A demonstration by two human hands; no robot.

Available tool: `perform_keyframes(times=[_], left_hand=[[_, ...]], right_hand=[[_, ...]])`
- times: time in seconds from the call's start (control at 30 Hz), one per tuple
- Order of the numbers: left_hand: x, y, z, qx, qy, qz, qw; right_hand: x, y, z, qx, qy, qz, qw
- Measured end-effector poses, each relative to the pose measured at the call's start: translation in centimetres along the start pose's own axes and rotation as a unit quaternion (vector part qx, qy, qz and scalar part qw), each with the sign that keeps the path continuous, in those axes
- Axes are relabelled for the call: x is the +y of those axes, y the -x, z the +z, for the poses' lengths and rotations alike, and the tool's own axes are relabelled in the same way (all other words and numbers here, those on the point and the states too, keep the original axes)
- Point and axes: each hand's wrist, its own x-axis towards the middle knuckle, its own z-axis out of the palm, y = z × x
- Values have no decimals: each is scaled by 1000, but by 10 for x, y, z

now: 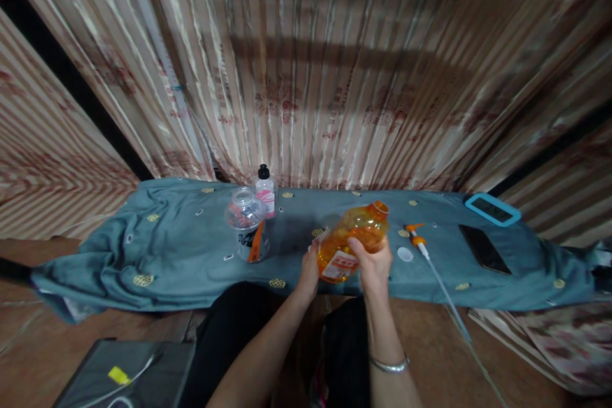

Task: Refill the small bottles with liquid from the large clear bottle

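Note:
Both my hands hold an orange see-through bottle [351,239], tilted with its uncapped mouth up to the right. My left hand [310,268] grips it near the base, and my right hand [375,261] wraps round its side near the shoulder. A pump top with an orange head [419,239] lies to the right, its long pale tube hanging over the near edge. Beside it is a small white disc [405,254]. On the left stands a clear plastic cup [252,245] with a domed lid. Behind that is a small clear bottle [265,194] with a black cap.
A green-grey cloth with pineapple prints [191,268] covers the bench. At its right end lie a dark phone [484,248] and a blue-framed device [492,209]. Striped curtains [310,76] hang behind. A grey box [134,370] with a cable stands at lower left.

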Motion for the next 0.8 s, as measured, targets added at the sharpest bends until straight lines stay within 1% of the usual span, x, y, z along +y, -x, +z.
perform_keyframes(times=[0.07, 0.1, 0.17, 0.23, 0.33, 0.4, 0.47, 0.57, 0.67, 0.73, 0.8], left_hand=[[2, 7, 8, -22, 106, -49, 993], [3, 11, 13, -35, 148, -61, 986], [8, 20, 21, -67, 211, -102, 970], [13, 29, 28, -79, 251, -119, 957], [21, 36, 33, -82, 274, -140, 948], [26, 36, 33, -81, 267, -157, 947], [32, 32, 32, -64, 249, -154, 954], [40, 23, 28, -31, 197, -91, 976], [46, 13, 21, -31, 103, -13, 994], [48, 7, 17, -30, 31, 17, 999], [49, 3, 15, -28, -28, 29, 999]], right_hand=[[-8, 0, -1, 14, -12, -23, 1000], [-11, 0, -1, 19, -17, -33, 999], [-15, 1, 0, 25, -22, -47, 998], [-16, 0, 2, 25, -20, -54, 998], [-19, -7, 4, 16, -9, -60, 998], [-22, -17, 5, 3, -1, -65, 998], [-26, -29, 8, -18, 9, -70, 997], [-31, -41, 15, -42, 27, -80, 996], [-29, -44, 21, -49, 43, -88, 994], [-24, -42, 23, -47, 47, -85, 994], [-19, -39, 24, -46, 49, -76, 995]])
